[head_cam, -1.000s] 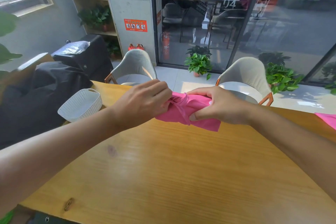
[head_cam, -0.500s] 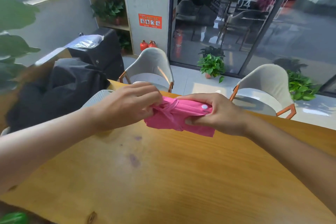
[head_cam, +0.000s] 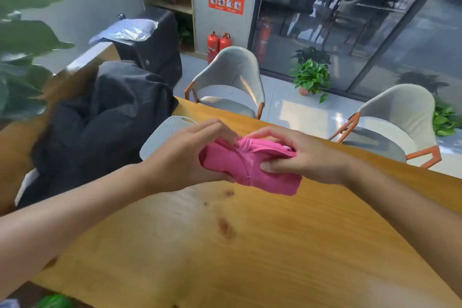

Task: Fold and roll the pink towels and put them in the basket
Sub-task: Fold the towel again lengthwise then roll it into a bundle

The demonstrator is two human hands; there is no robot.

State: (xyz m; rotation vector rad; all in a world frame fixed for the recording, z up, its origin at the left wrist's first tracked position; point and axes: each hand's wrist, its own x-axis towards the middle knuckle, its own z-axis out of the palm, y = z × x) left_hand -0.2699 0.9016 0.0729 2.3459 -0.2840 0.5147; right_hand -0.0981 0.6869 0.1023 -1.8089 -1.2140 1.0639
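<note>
A rolled pink towel (head_cam: 246, 169) is held just above the wooden table (head_cam: 250, 245), near its far edge. My left hand (head_cam: 185, 157) grips the roll's left end, with the fingers curled over the top and the thumb underneath. My right hand (head_cam: 303, 155) pinches the right part, thumb on the near side and fingers over the far side. A white perforated basket (head_cam: 162, 136) stands at the table's left edge, just behind my left hand and partly hidden by it.
A black bag (head_cam: 100, 117) lies left of the table beside the basket. Two grey chairs (head_cam: 232, 85) (head_cam: 397, 120) stand beyond the far edge. Large green leaves (head_cam: 25, 32) hang at the left. Potted plants and glass doors are farther back.
The view has swung left and down, so the basket now shows behind my left hand. Both hands have kept their hold on the towel roll and carried it left toward the basket.
</note>
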